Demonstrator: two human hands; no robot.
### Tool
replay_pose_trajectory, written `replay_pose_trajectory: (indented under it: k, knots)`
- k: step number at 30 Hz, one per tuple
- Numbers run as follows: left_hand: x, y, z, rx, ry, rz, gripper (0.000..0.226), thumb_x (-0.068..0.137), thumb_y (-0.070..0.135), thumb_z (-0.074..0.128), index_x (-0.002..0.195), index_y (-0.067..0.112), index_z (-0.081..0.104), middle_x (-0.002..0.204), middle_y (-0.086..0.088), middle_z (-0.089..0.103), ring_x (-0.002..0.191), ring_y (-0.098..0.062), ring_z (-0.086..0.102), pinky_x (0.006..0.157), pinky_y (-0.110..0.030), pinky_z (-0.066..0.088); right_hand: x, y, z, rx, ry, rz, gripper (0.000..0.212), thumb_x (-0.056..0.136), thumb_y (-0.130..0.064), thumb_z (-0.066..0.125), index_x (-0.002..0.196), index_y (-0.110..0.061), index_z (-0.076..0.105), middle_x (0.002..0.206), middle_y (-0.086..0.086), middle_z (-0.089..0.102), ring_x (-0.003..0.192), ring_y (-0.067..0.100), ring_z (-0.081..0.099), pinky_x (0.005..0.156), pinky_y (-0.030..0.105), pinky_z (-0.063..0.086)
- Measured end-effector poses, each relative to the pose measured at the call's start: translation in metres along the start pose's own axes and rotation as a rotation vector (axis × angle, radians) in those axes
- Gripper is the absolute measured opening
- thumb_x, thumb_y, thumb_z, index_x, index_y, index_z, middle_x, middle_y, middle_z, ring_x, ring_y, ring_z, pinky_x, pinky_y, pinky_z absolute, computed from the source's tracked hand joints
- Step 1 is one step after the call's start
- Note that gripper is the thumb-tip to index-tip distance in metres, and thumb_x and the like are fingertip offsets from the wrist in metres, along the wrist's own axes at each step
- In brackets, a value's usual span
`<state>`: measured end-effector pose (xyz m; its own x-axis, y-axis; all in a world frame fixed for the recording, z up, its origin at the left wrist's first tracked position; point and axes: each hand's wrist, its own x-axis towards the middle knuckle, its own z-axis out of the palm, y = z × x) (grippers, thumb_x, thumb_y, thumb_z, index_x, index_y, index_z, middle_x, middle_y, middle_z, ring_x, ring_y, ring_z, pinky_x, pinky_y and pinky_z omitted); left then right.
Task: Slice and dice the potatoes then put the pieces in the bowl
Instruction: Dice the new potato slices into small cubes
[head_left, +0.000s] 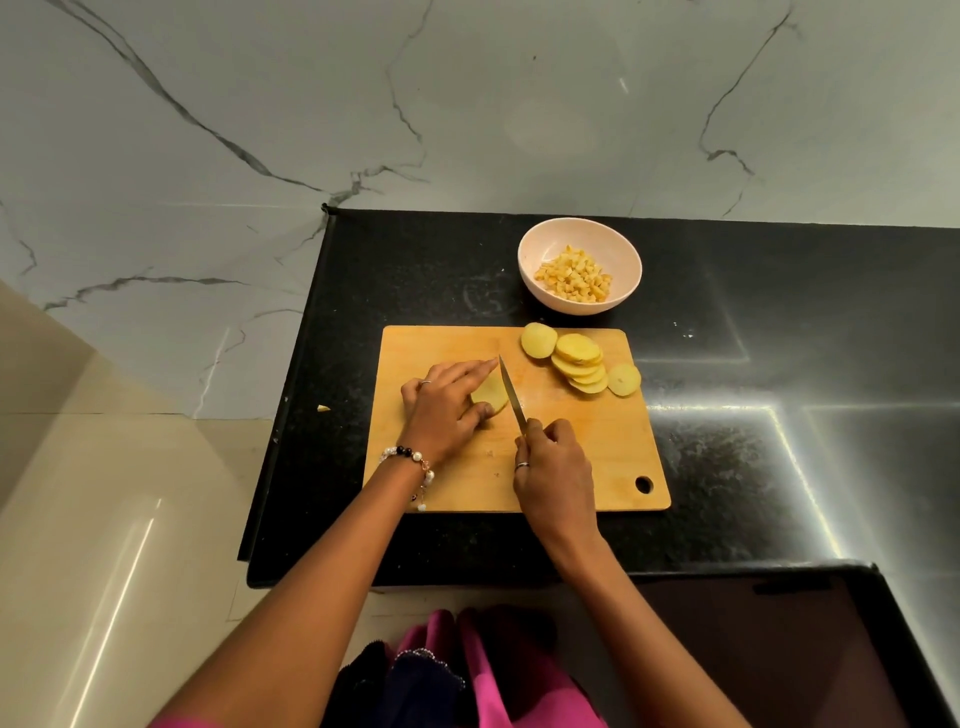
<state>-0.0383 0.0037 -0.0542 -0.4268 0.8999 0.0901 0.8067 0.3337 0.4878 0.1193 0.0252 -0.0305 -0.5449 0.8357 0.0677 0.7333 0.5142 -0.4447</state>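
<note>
Wooden cutting board sits on black granite counter, hang-hole at its 4 o'clock corner. L hand lies over a stack of potato slices near board centre-left, fingers stretched toward 2 o'clock and pressing down on it, thumb curled against the near edge of the stack. R hand wraps the knife handle, fingers clamped round it; blade points to 11 o'clock, its edge right against the stack's R side, just beside the L fingertips. Can't tell if the blade is into the potato or only touching.

At board's 1–2 o'clock: row of round potato slices fanned and overlapping, w/ one loose slice at each end.

Pale pink bowl at 12 o'clock off the board, close to its far edge, holds diced potato cubes.

Small potato scrap on counter at 9 o'clock, well apart from board. Beaded bracelet on L wrist, ring on each hand.
</note>
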Motion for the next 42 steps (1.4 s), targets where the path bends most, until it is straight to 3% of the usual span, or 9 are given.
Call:
replay_pose_trajectory:
  k: [6,14,17,20,22,25,31,36,42]
  knots:
    - [-0.002,0.004,0.005,-0.045,0.062,-0.045,0.064,0.086,0.036,0.062,0.143,0.034,0.034,0.131,0.015,0.055,0.123,-0.01,0.043,0.083,-0.027,0.014,0.001,-0.008,0.003,-0.038,-0.014,-0.015,0.03,0.098,-0.013,0.046,0.119,0.004,0.057,0.098,0.02,0.061,0.079,0.035,0.06,0.064,0.038,0.045]
    - [-0.002,0.001,0.01,-0.078,0.097,-0.032,0.066,0.085,0.038,0.063,0.144,0.033,0.033,0.127,0.018,0.057,0.121,-0.01,0.044,0.088,-0.029,0.016,0.001,-0.018,0.004,-0.116,-0.065,-0.001,0.032,0.095,-0.002,0.041,0.124,0.007,0.052,0.109,0.023,0.059,0.086,0.036,0.061,0.069,0.036,0.046]
    - [-0.002,0.0,0.011,-0.094,0.101,-0.015,0.065,0.084,0.038,0.063,0.143,0.033,0.035,0.125,0.017,0.058,0.121,-0.011,0.045,0.09,-0.03,0.017,0.003,-0.029,0.002,-0.106,-0.059,-0.021,0.028,0.081,0.011,0.051,0.108,0.012,0.059,0.09,0.026,0.062,0.067,0.038,0.061,0.054,0.032,0.043]
    - [-0.003,-0.001,0.013,-0.069,0.121,-0.011,0.063,0.083,0.051,0.051,0.141,0.034,0.038,0.122,0.017,0.06,0.119,-0.012,0.047,0.094,-0.035,0.018,0.01,-0.038,0.0,-0.122,-0.001,-0.058,0.031,0.052,0.021,0.067,0.082,0.013,0.063,0.061,0.021,0.058,0.043,0.033,0.054,0.035,0.026,0.037]
    - [-0.004,-0.002,0.014,-0.04,0.149,-0.012,0.063,0.081,0.056,0.046,0.14,0.035,0.04,0.121,0.018,0.061,0.118,-0.013,0.047,0.099,-0.042,0.018,0.007,-0.036,0.002,-0.125,-0.016,-0.066,0.033,0.048,0.021,0.07,0.08,0.012,0.063,0.059,0.019,0.057,0.04,0.031,0.052,0.034,0.023,0.031]
    - [-0.005,-0.001,0.016,-0.013,0.168,-0.001,0.061,0.084,0.044,0.061,0.14,0.034,0.04,0.121,0.018,0.062,0.119,-0.015,0.048,0.103,-0.049,0.018,-0.008,-0.023,0.007,-0.108,-0.127,0.0,0.035,0.067,0.017,0.059,0.103,0.016,0.059,0.076,0.025,0.061,0.053,0.037,0.058,0.045,0.029,0.038]
    - [-0.006,0.0,0.015,-0.004,0.168,-0.009,0.063,0.083,0.042,0.063,0.141,0.035,0.039,0.121,0.018,0.062,0.119,-0.014,0.047,0.103,-0.049,0.018,-0.028,-0.015,0.001,-0.112,-0.192,-0.019,0.041,0.09,0.005,0.038,0.131,0.009,0.042,0.109,0.023,0.057,0.088,0.039,0.06,0.072,0.04,0.047]
    - [-0.006,0.001,0.014,-0.021,0.143,-0.025,0.061,0.085,0.041,0.063,0.141,0.036,0.038,0.122,0.017,0.061,0.12,-0.014,0.045,0.104,-0.048,0.019,-0.022,-0.013,-0.006,-0.12,-0.21,0.017,0.041,0.094,0.0,0.032,0.135,0.002,0.038,0.115,0.018,0.055,0.095,0.035,0.057,0.075,0.036,0.042]
    - [-0.008,0.0,0.013,0.041,0.142,0.044,0.048,0.088,0.039,0.059,0.133,0.047,0.045,0.126,0.013,0.058,0.117,-0.017,0.046,0.091,-0.039,0.02,-0.011,-0.016,-0.009,-0.136,-0.216,0.022,0.039,0.095,-0.002,0.033,0.132,0.001,0.041,0.116,0.018,0.055,0.096,0.036,0.058,0.075,0.037,0.042]
